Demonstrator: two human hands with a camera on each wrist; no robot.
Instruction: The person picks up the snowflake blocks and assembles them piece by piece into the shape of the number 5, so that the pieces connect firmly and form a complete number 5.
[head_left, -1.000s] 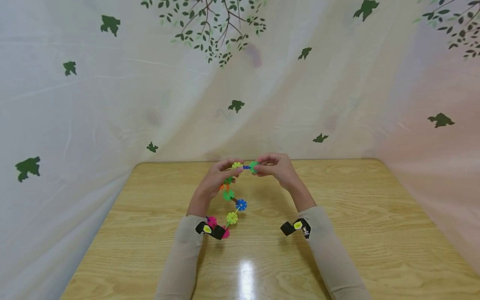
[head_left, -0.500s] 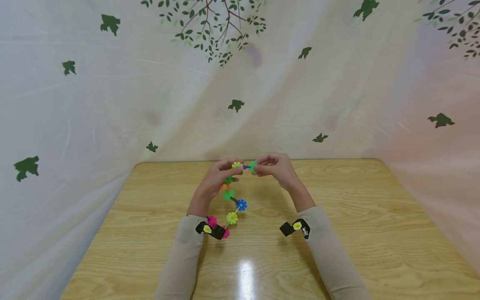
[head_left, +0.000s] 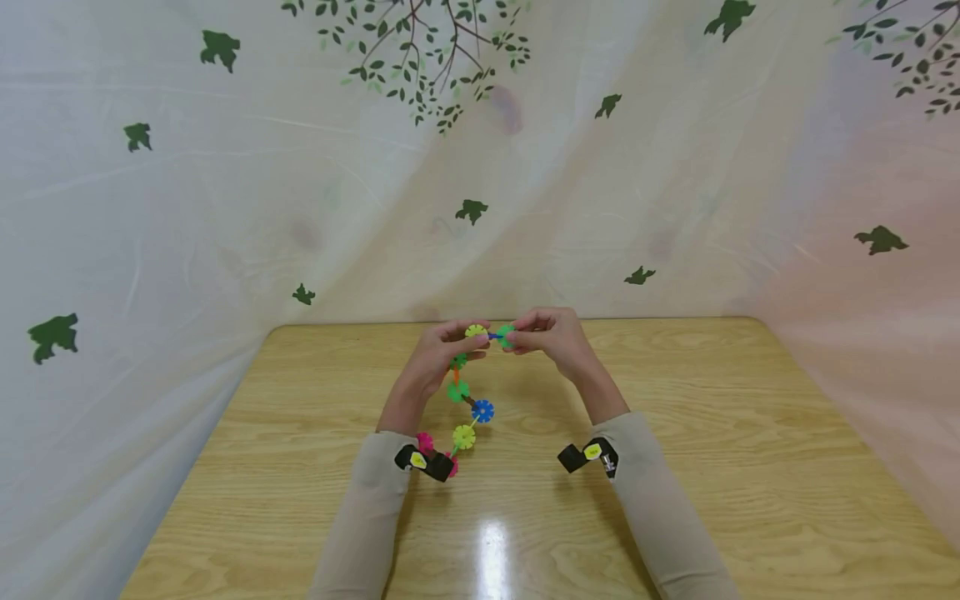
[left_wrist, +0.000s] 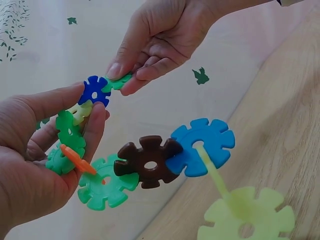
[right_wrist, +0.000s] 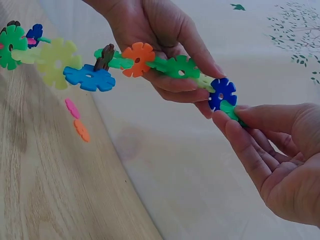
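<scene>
Thumb and fingers of my left hand (head_left: 435,358) hold a chain of notched plastic discs near its far end, the thumb at a dark blue disc (left_wrist: 100,86). Joined to that disc is a small green disc (right_wrist: 229,109), pinched between thumb and fingertips of my right hand (head_left: 562,342). From the left hand the chain runs through an orange disc (right_wrist: 136,52), a brown disc (left_wrist: 137,162), a bright blue disc (left_wrist: 215,137) and a yellow disc (left_wrist: 267,215). Further discs, including a pink one (head_left: 425,441), are partly behind the left wrist's camera.
Both hands are over the far part of a wooden table (head_left: 720,467). A pink disc (right_wrist: 72,108) and an orange disc (right_wrist: 81,130) appear apart from the chain, over the tabletop. Behind the table hangs a pale curtain (head_left: 360,208) with leaf prints.
Both hands keep nearly the same place and hold. The left hand and the chain have shifted very slightly right; the dark blue disc's tilt looks a little different.
</scene>
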